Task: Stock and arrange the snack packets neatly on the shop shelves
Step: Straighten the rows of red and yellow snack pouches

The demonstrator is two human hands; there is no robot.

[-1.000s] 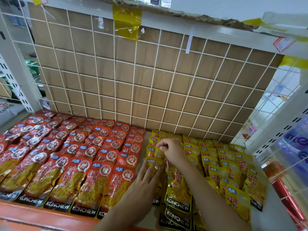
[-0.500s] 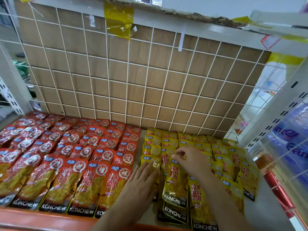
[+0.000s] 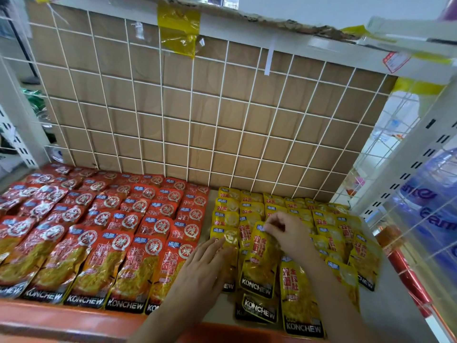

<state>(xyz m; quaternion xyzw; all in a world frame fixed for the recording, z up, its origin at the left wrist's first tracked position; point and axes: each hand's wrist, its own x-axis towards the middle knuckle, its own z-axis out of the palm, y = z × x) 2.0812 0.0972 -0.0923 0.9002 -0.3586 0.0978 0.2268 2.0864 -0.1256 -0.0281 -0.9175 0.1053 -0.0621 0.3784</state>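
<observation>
- Your left hand (image 3: 202, 266) lies flat, palm down, with the fingers straight and close together. It grips nothing.
- It rests on the leftmost near stack of the yellow packets (image 3: 326, 233), and the fingertips reach the round seal on one of them.
- Your right hand (image 3: 289, 233) is curled, with thumb and fingertips pinching the top edge of the pinched packet (image 3: 259, 268).
- The pinched packet is yellow and lies label up in the second column from the left, KONCHEW end toward you. It overlaps other yellow ones nearer you.
- The yellow packets cover the right half of the shelf (image 3: 393, 313), in overlapping rows from the far grid to the near edge. The rows at far right are looser and some are tilted.
- The red packets (image 3: 99, 243) cover the left half in tidy overlapping columns. A narrow bare strip of shelf separates them from the yellow.
- An orange lip (image 3: 61, 320) runs along the near edge.
- A white wire grid (image 3: 190, 120) stands at the far side with cardboard (image 3: 178, 115) behind it. Yellow tape (image 3: 178, 28) hangs at its top.
- There are blue packs behind the right wire panel, too blurred to read.
</observation>
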